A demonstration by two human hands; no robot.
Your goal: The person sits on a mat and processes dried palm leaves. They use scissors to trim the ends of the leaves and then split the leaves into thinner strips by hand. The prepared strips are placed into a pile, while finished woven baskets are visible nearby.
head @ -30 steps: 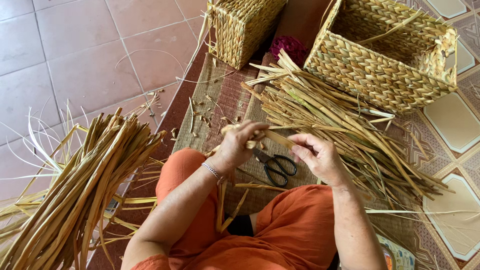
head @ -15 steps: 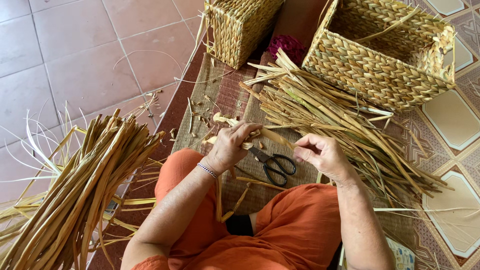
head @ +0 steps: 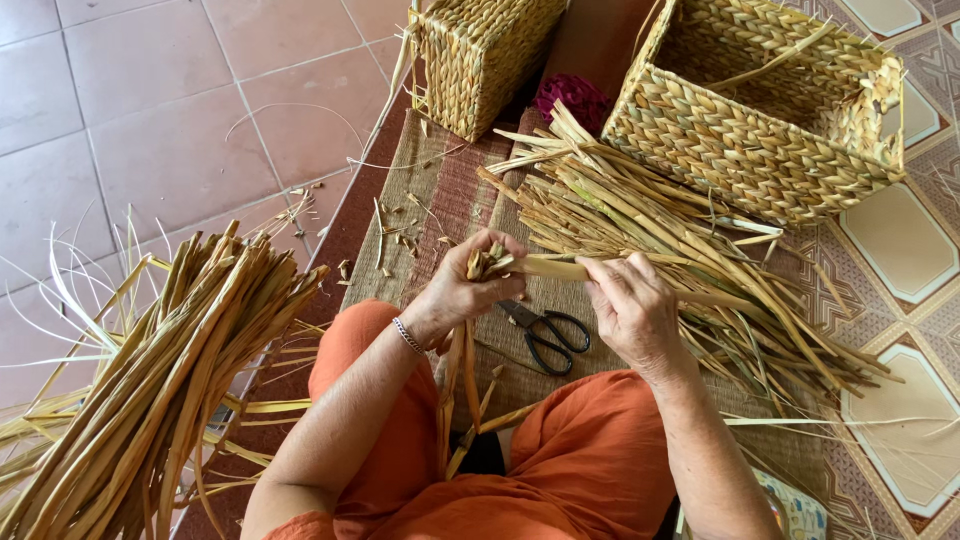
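My left hand (head: 463, 288) is closed around the ends of several dried straw stalks (head: 470, 370) that hang down between my knees. My right hand (head: 632, 308) grips one pale flat stalk (head: 552, 267) that runs across to the left hand. Both hands hover just above a woven mat (head: 440, 190). Black scissors (head: 548, 335) lie on the mat directly below and between the hands. A spread pile of dried stalks (head: 680, 260) lies to the right of my hands.
A large woven basket (head: 760, 110) stands at the back right, a smaller one (head: 480, 55) at the back centre, with a dark pink bundle (head: 575, 98) between them. A thick bundle of long stalks (head: 150, 390) lies on the tiled floor to the left.
Both hands have drawn closer together and lifted slightly. The right hand has come up onto the flat stalk held out from the left hand.
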